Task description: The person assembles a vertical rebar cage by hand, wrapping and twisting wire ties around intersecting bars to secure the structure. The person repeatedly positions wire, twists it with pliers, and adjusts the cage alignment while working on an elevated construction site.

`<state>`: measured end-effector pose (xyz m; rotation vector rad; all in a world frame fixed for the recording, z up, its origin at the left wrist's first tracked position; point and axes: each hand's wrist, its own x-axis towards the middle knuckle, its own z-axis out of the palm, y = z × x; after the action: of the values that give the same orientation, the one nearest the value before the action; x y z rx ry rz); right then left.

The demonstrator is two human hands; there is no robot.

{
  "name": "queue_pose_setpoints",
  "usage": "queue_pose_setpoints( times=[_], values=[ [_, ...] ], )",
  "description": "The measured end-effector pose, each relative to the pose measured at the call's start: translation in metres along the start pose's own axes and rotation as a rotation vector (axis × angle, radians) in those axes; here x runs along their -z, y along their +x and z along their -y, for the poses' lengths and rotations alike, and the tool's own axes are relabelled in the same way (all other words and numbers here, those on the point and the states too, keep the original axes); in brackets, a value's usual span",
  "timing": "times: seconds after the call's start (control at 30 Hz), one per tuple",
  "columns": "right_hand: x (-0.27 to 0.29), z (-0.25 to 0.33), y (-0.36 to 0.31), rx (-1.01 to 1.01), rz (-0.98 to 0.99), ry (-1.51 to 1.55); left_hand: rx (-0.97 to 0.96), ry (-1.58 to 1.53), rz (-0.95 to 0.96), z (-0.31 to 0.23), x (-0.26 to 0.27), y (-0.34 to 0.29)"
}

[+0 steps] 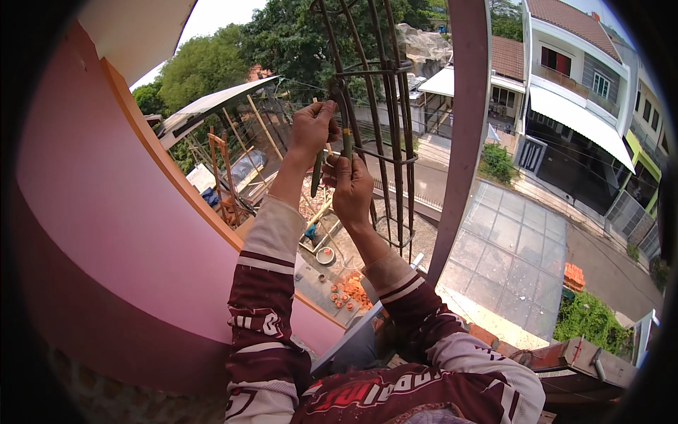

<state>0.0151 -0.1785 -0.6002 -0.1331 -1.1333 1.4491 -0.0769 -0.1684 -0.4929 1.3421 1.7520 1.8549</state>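
Observation:
A cage of dark steel reinforcing bars [381, 113] rises in front of me, with bent tie rings around its upright bars. My right hand [352, 191] is closed on a pair of pincers [346, 141] with dark green handles. The handles are spread apart and the head points up against the cage's left bar. Higher and to the left, my left hand [311, 133] has its fingers pinched together beside the tool's head. What lies between those fingers is too small to make out.
A curved pink wall [127, 212] with an orange edge fills the left. A tall upright post [462, 141] stands right of the cage. Far below lie a paved driveway [505, 247], a bucket [325, 256] and broken orange rubble [355, 291]. Wooden boards [586, 367] are at lower right.

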Motion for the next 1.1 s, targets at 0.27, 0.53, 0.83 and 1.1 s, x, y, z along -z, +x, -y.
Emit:
queue_pose_setpoints(
  times=[0.27, 0.53, 0.83, 1.1],
  values=[
    [0.006, 0.033, 0.004, -0.49, 0.285, 0.624, 0.088, -0.175, 0.137, -0.014, -0.003, -0.008],
    [0.043, -0.027, 0.025, -0.795, 0.704, 1.467, 0.338, -0.267, 0.342, -0.024, -0.023, -0.005],
    [0.026, -0.016, 0.015, -0.386, 0.383, 0.219, -0.084, 0.918, -0.245, -0.008, -0.043, -0.005],
    [0.024, -0.049, 0.008, -0.834, 0.803, 1.403, 0.254, -0.306, 0.329, -0.022, -0.012, -0.014]
  ],
)
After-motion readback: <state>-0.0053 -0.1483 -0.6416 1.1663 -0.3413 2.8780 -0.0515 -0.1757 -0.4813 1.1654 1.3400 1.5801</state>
